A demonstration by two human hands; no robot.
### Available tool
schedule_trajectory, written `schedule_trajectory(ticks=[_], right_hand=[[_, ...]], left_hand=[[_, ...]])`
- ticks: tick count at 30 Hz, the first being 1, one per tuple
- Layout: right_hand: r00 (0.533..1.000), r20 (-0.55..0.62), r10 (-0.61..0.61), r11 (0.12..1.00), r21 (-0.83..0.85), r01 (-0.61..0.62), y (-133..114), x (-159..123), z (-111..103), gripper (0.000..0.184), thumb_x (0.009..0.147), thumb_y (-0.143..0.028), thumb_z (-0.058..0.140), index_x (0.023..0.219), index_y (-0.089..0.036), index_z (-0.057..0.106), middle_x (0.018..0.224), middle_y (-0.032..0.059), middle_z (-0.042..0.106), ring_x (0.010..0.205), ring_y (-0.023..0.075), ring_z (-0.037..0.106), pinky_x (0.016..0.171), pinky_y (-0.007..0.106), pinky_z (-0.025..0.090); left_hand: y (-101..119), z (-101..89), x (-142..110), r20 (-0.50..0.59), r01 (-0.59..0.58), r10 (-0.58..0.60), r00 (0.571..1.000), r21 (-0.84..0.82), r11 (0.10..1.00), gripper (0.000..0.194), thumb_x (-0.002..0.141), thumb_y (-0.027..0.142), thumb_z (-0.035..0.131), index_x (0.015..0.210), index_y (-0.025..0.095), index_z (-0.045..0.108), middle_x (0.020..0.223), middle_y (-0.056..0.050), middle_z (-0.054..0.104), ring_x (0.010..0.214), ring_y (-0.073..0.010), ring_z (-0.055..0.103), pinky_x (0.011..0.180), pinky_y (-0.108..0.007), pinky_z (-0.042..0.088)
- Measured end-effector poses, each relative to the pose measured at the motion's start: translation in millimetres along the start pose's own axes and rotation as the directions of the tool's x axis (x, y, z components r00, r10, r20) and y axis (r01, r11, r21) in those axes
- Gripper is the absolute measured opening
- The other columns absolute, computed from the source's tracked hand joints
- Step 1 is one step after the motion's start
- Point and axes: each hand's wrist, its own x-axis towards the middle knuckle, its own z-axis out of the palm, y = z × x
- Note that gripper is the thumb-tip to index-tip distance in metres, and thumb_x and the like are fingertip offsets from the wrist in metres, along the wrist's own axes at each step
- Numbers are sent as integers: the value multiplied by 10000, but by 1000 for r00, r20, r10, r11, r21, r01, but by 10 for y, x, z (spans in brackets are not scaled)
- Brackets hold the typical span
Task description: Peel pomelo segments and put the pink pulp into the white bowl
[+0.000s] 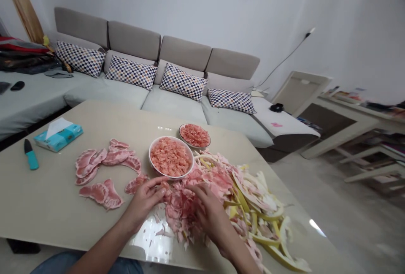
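My left hand (146,200) is pinched on a small piece of pink pomelo flesh (165,185), just below the white bowl (149,162) heaped with loose pomelo pulp (171,156). My right hand (209,212) is over the pile of peeled pink membranes (181,208), fingers bent together; whatever is between them is hidden. One pomelo segment (135,184) lies beside my left fingers. Farther left, several more unpeeled segments (118,155) rest in a loose arc. Behind the bowl is a dark-rimmed plate (180,134) holding more pulp (195,134).
Thick yellow-green pomelo rinds (268,219) spread over the table's (47,206) right side. On the left lie a knife (31,155) with a turquoise handle and a blue tissue pack (60,136). A grey sofa (133,96) with checked cushions stands beyond the table.
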Motion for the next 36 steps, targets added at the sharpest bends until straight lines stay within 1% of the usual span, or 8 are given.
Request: schedule_trajectory(ticks=[3, 7, 14, 19, 25, 32, 34, 36], right_hand=[[1000, 4, -11, 996, -83, 11, 37, -73, 4, 225, 904, -180, 494, 972, -227, 703, 911, 81, 676, 834, 220, 631, 751, 334, 487], [986, -139, -97, 994, 33, 103, -158, -59, 95, 274, 898, -118, 488, 1051, -233, 684, 1003, 80, 692, 934, 215, 642, 816, 331, 505], [961, -267, -72, 984, 136, 112, -465, 78, 452, 126, 880, -161, 613, 964, -210, 694, 930, 55, 707, 862, 185, 658, 787, 294, 520], [941, -315, -122, 990, 27, 138, -445, 78, 522, 156, 872, -140, 600, 970, -203, 704, 901, 59, 709, 830, 193, 656, 766, 310, 520], [918, -368, -147, 987, -115, 112, -461, 89, 513, 121, 840, -131, 571, 859, -181, 679, 805, 66, 702, 743, 201, 638, 703, 317, 496], [941, -338, -12, 1000, 11, 17, -556, 107, 536, 116, 782, -125, 570, 702, -196, 616, 691, 29, 645, 650, 166, 581, 636, 278, 464], [956, -292, 39, 995, 103, -9, -567, 88, 538, 116, 782, -122, 581, 704, -197, 621, 697, 19, 647, 644, 157, 582, 628, 266, 466], [960, -275, 57, 986, 164, -12, -556, 72, 524, 107, 811, -129, 583, 766, -196, 653, 760, 29, 677, 705, 166, 613, 679, 276, 483]], left_hand=[[-22, -1, 22, -57, -61, 67, 996, 101, 993, 375, 758, 328, 731, 1092, 170, 663, 975, -66, 674, 877, -180, 642, 816, -308, 528], [-68, 2, 50, -104, -133, 174, 979, 314, 940, 280, 754, 318, 709, 970, 143, 680, 953, -94, 695, 897, -215, 662, 826, -330, 529], [-146, -12, 26, -61, -223, 264, 963, 377, 899, 212, 802, 301, 649, 969, 178, 690, 1010, -86, 680, 922, -219, 685, 819, -352, 576], [-122, 11, -29, -40, -283, 352, 935, 514, 810, 220, 820, 280, 623, 999, 202, 725, 1052, -89, 666, 994, -221, 664, 785, -322, 600], [-75, 83, -81, -41, -257, 319, 947, 499, 828, 288, 835, 301, 631, 1097, 241, 731, 1168, -97, 696, 1056, -239, 666, 875, -345, 582], [-76, 78, -78, -90, -282, 403, 911, 575, 768, 243, 791, 292, 693, 1020, 268, 770, 1073, -80, 750, 1010, -264, 677, 962, -404, 521], [-68, 72, -63, -132, -240, 357, 925, 524, 817, 248, 777, 314, 710, 1010, 257, 774, 1099, -82, 743, 1038, -270, 666, 975, -413, 512], [-40, 74, -54, -164, -151, 228, 960, 385, 911, 276, 757, 346, 731, 1008, 237, 773, 1130, -86, 734, 1062, -276, 660, 967, -416, 518]])
